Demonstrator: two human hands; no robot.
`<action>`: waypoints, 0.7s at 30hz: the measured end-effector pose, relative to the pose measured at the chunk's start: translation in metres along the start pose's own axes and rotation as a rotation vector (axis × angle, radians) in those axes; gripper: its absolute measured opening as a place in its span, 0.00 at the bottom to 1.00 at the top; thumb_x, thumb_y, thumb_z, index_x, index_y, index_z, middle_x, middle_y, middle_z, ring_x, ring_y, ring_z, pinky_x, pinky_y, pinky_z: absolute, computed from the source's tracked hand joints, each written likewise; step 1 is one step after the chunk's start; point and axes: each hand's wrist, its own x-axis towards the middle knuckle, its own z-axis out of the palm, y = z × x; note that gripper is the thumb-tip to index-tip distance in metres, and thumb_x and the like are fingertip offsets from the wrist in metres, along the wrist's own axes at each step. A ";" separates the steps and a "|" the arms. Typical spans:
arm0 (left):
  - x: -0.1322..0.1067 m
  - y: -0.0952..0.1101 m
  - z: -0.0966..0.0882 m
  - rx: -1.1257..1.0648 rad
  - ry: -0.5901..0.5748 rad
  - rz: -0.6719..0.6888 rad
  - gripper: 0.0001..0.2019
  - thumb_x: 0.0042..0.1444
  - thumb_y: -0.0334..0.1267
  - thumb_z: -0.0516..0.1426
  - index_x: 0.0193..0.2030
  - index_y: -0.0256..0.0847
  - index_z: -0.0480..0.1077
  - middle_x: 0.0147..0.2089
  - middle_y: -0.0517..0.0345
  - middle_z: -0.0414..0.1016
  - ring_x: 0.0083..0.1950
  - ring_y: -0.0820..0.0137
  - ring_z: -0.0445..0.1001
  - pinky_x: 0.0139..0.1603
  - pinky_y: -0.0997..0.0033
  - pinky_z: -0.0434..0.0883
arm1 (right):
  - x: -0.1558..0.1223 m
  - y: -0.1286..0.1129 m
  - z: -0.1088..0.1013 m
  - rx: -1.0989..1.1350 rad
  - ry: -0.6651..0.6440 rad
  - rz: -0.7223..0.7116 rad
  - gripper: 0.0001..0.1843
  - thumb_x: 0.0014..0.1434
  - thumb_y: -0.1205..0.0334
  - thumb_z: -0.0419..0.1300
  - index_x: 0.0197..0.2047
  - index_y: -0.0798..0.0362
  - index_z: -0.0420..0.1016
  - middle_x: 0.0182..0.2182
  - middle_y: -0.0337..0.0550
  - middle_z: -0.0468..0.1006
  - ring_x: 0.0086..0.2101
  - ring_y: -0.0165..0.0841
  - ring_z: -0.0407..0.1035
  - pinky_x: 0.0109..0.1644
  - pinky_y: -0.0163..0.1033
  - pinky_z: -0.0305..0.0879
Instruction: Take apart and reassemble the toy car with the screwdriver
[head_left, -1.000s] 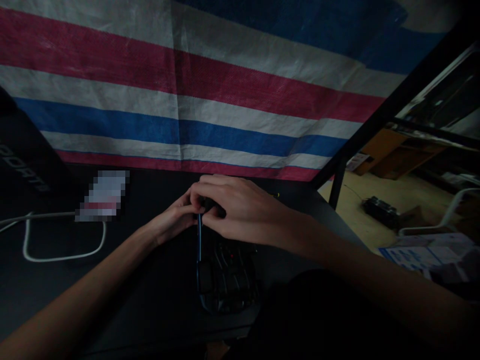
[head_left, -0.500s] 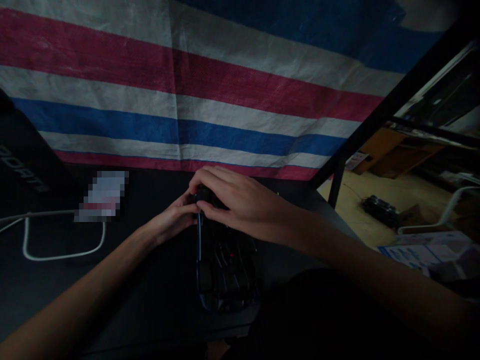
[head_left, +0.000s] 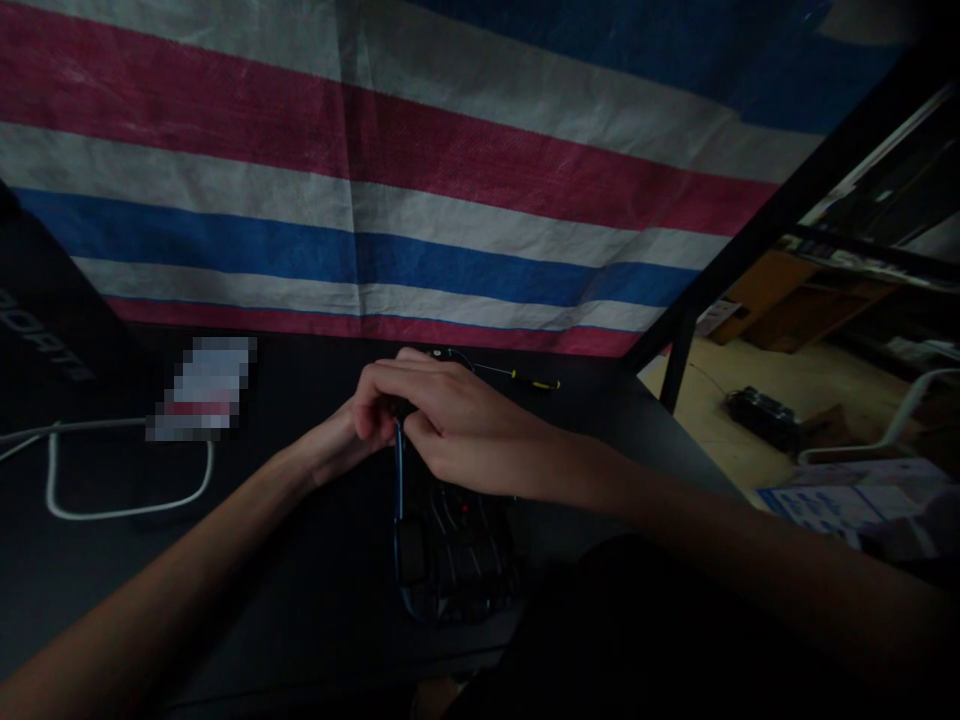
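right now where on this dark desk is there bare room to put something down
Bare dark desk lies between the white looped cable and the black toy-car chassis. It is crowded where the left hand and right hand meet at the chassis's far end, beside the yellow-handled screwdriver.

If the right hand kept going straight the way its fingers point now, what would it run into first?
The right hand points leftward, fingers curled over the dark device. It would meet the left hand first, as their fingertips already seem to touch. Farther left lies the white cable, though depth is hard to judge in this light.
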 end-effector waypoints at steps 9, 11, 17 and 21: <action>0.000 0.004 0.004 -0.036 -0.017 -0.033 0.15 0.48 0.34 0.71 0.43 0.44 0.76 0.37 0.60 0.78 0.40 0.66 0.76 0.47 0.65 0.71 | 0.008 0.022 0.016 0.409 0.214 0.163 0.19 0.44 0.78 0.50 0.38 0.50 0.64 0.36 0.37 0.71 0.39 0.31 0.71 0.45 0.37 0.69; 0.000 0.003 0.004 -0.045 -0.012 -0.031 0.17 0.51 0.34 0.70 0.47 0.45 0.75 0.37 0.61 0.78 0.41 0.66 0.76 0.48 0.64 0.71 | 0.011 0.025 0.015 0.441 0.202 0.149 0.17 0.44 0.78 0.50 0.36 0.51 0.67 0.37 0.38 0.72 0.40 0.31 0.71 0.47 0.38 0.70; 0.002 0.002 0.003 0.013 -0.029 -0.026 0.14 0.52 0.38 0.71 0.45 0.43 0.77 0.41 0.57 0.80 0.44 0.63 0.77 0.49 0.62 0.72 | 0.014 0.026 0.013 0.569 0.159 0.133 0.19 0.46 0.80 0.50 0.35 0.55 0.76 0.37 0.40 0.77 0.41 0.30 0.71 0.49 0.39 0.68; 0.000 0.005 0.003 0.008 0.009 -0.020 0.13 0.47 0.35 0.71 0.40 0.42 0.78 0.37 0.58 0.79 0.40 0.65 0.76 0.46 0.65 0.72 | 0.015 0.027 0.019 0.705 0.180 0.198 0.20 0.45 0.80 0.49 0.35 0.55 0.75 0.32 0.37 0.78 0.34 0.28 0.71 0.43 0.35 0.67</action>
